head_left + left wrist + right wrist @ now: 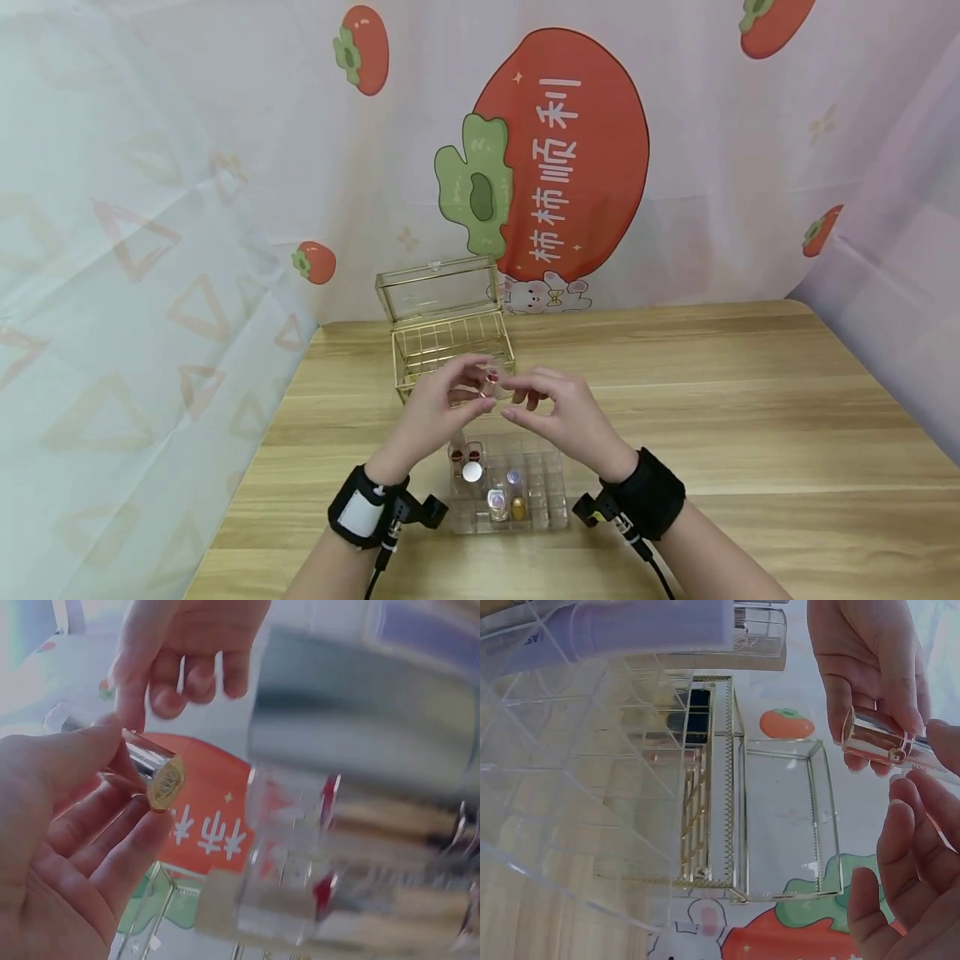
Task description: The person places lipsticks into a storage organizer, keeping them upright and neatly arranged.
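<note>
My left hand (442, 392) holds a lipstick (491, 382) with a shiny metallic base and a clear cap, above the table. In the left wrist view its thumb lies along the lipstick (154, 769), whose round gold end shows. My right hand (566, 408) is beside it with fingers loosely bent, an index fingertip at the lipstick. The right wrist view has my right fingers (907, 840) around the clear cap end; a firm grip does not show. Below both hands stands a clear divided organizer (551, 525) holding several cosmetics.
Behind the left hand, a gold-framed glass box (397, 358) stands with its lid (438, 292) raised. In the organizer are a white-topped tube (472, 472), red lipsticks (457, 456), a lilac tube (513, 477) and a gold item (518, 508). A printed cloth (712, 167) hangs behind the wooden table (712, 433).
</note>
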A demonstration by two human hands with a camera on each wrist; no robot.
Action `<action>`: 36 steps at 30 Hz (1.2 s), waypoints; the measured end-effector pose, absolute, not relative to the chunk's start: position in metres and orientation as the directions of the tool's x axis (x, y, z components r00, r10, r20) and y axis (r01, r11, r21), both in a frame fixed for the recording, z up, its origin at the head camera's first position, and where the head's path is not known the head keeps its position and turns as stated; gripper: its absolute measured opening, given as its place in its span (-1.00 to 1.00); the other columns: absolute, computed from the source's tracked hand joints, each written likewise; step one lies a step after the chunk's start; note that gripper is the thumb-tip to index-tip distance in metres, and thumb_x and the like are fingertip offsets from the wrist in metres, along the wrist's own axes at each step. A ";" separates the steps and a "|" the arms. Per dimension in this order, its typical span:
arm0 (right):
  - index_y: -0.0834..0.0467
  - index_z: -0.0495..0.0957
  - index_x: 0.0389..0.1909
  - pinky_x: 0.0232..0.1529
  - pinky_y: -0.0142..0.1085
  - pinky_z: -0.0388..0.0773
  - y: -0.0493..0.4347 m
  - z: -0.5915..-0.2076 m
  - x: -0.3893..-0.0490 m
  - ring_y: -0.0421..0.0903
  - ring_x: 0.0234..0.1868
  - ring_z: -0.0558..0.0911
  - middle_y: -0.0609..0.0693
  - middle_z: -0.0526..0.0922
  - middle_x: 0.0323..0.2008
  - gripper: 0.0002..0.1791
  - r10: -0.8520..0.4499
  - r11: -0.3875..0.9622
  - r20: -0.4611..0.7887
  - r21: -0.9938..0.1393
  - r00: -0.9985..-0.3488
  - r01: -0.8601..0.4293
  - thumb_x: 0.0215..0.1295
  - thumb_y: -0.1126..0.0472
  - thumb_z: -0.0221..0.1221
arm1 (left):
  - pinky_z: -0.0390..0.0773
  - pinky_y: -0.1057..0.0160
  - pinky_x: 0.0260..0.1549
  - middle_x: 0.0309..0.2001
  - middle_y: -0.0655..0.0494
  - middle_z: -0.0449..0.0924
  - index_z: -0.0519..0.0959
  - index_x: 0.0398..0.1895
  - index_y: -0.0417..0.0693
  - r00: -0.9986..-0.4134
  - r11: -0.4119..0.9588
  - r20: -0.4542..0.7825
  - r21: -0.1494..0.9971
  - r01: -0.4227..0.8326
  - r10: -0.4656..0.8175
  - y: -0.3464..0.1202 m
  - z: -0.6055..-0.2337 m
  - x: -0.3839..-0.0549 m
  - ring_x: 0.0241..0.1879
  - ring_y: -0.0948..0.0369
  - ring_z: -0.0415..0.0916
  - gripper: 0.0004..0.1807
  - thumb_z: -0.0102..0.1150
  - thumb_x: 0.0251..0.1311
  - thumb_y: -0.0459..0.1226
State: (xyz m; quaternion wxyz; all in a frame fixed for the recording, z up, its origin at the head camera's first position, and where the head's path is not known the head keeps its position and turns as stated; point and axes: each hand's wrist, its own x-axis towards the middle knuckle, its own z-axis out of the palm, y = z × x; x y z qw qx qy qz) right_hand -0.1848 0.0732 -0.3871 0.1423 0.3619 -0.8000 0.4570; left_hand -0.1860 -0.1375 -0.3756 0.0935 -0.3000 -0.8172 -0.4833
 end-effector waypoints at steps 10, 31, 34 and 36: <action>0.05 0.67 -0.21 -0.42 -0.33 0.57 0.074 -0.405 -0.179 -0.31 -0.39 0.50 -0.20 0.63 -0.41 -0.84 -0.550 0.393 0.421 -0.632 -0.721 -0.668 0.18 0.17 0.28 | 0.69 0.10 -0.18 -0.15 -0.26 0.63 0.33 0.25 -0.32 -0.836 0.424 0.467 0.721 0.548 0.287 -0.149 -0.360 -0.195 -0.18 0.06 0.60 -0.38 0.28 0.07 -0.49; 0.13 0.67 -0.26 -0.25 -0.23 0.67 0.082 -0.438 -0.175 -0.30 -0.31 0.56 -0.12 0.68 -0.35 -0.86 -0.673 0.408 0.308 -0.603 -0.672 -0.685 0.15 0.21 0.28 | 0.68 0.10 -0.19 -0.01 -0.19 0.51 0.05 0.48 0.08 -0.870 0.573 0.459 0.670 0.471 0.178 -0.167 -0.390 -0.240 -0.15 0.09 0.56 -0.18 0.19 0.20 -0.41; 0.14 0.67 -0.27 -0.25 -0.22 0.67 0.082 -0.439 -0.176 -0.30 -0.31 0.56 -0.11 0.69 -0.35 -0.86 -0.669 0.404 0.313 -0.608 -0.674 -0.683 0.14 0.23 0.28 | 0.69 0.11 -0.21 -0.05 -0.21 0.52 0.12 0.45 0.03 -0.867 0.602 0.464 0.644 0.472 0.182 -0.167 -0.394 -0.247 -0.18 0.08 0.58 -0.23 0.19 0.20 -0.42; 0.14 0.67 -0.27 -0.25 -0.23 0.68 0.082 -0.440 -0.176 -0.30 -0.31 0.56 -0.10 0.69 -0.35 -0.86 -0.667 0.401 0.315 -0.612 -0.675 -0.682 0.12 0.25 0.29 | 0.70 0.11 -0.24 -0.09 -0.19 0.55 0.20 0.41 -0.02 -0.867 0.620 0.464 0.630 0.467 0.181 -0.166 -0.398 -0.249 -0.22 0.08 0.60 -0.28 0.20 0.18 -0.42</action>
